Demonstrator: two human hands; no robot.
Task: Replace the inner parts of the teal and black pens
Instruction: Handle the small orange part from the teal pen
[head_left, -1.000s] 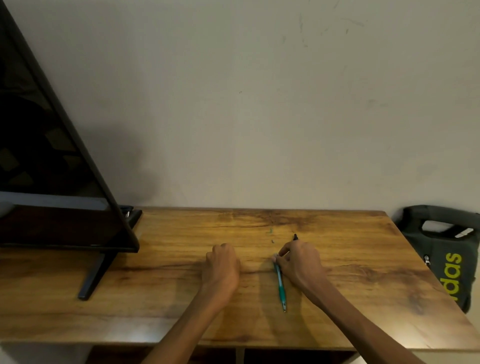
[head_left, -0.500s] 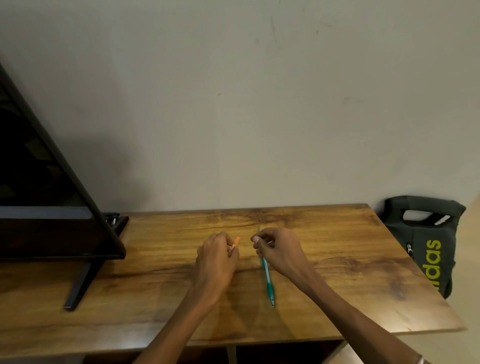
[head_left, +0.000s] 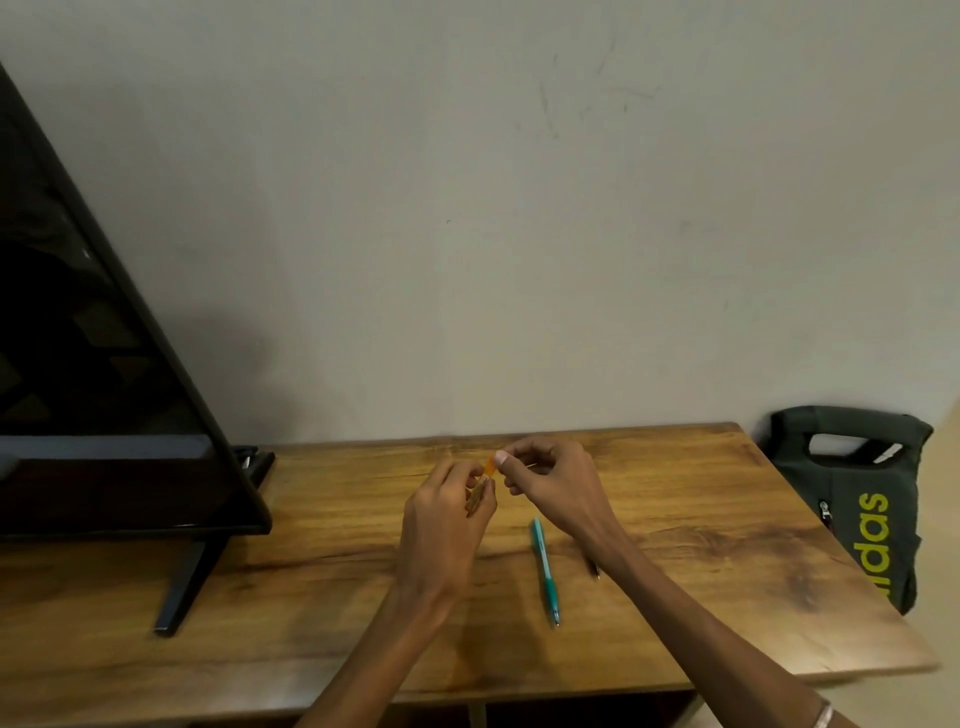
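Much of what the hands hold is hard to make out. The left hand (head_left: 449, 512) has its fingers curled round a small, blurred piece with an orange tip (head_left: 490, 465) poking out above the fingers; what it is cannot be told. The right hand (head_left: 553, 480) is raised just beside it, thumb and forefinger pinched near that orange tip, with what may be a thin rod between the fingers, too faint to be sure of. The teal pen (head_left: 544, 569) lies flat on the wooden desk (head_left: 311, 597), just beside and below the right wrist, its point toward the near edge. A dark sliver (head_left: 594, 570) shows at the edge of the right forearm, mostly hidden by it; it may be the black pen, but that cannot be told. A screen (head_left: 98, 374) on a black stand is cut off at the left edge. A dark bag (head_left: 852, 499) with yellow-green lettering stands off the desk's right end; its contents are not visible.
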